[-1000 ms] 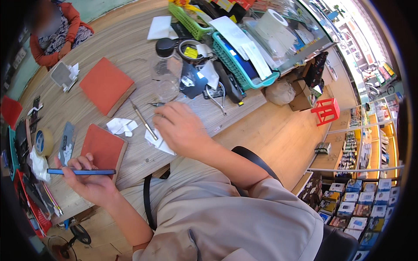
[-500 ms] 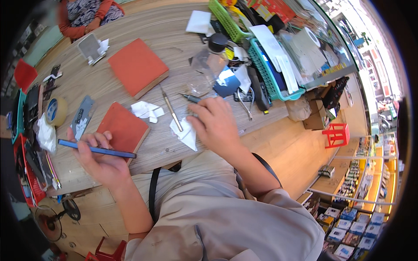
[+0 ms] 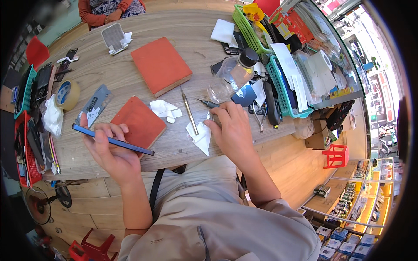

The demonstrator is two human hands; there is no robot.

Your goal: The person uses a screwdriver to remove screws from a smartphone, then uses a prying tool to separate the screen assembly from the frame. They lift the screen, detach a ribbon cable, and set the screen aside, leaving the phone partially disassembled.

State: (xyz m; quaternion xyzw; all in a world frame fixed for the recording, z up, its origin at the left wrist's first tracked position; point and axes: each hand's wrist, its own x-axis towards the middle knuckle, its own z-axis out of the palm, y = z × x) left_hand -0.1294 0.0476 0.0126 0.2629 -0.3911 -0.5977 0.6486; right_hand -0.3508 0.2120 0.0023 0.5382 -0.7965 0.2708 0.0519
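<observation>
My left hand (image 3: pixel 114 150) is closed around a thin blue phone (image 3: pixel 114 140), seen edge-on and held above the table beside a red block (image 3: pixel 138 124). Over the table, my right hand (image 3: pixel 233 130) has its fingers bent and thumb drawn in. A small pale, shiny bit shows at its fingertips, too small to name. Beneath that hand lies a folded white tissue (image 3: pixel 201 141). A slim metal pen-like tool (image 3: pixel 189 111) rests with its lower end on the tissue. Just beyond the fingers lies a dark pointed tool (image 3: pixel 209 103), its rear end partly hidden by the hand.
Another red block (image 3: pixel 161 65), a clear bottle with black cap (image 3: pixel 230 76) and crumpled tissue (image 3: pixel 165 110) lie farther out. Green (image 3: pixel 250 32) and teal baskets (image 3: pixel 289 106) stand right. Tape (image 3: pixel 67 95) and a red basket (image 3: pixel 28 152) stand left. A person (image 3: pixel 111 13) sits across.
The whole view has shifted, so the table's things appear farther right. The phone in my left hand is tilted more steeply. My right hand stays by the tissue and the dark tool.
</observation>
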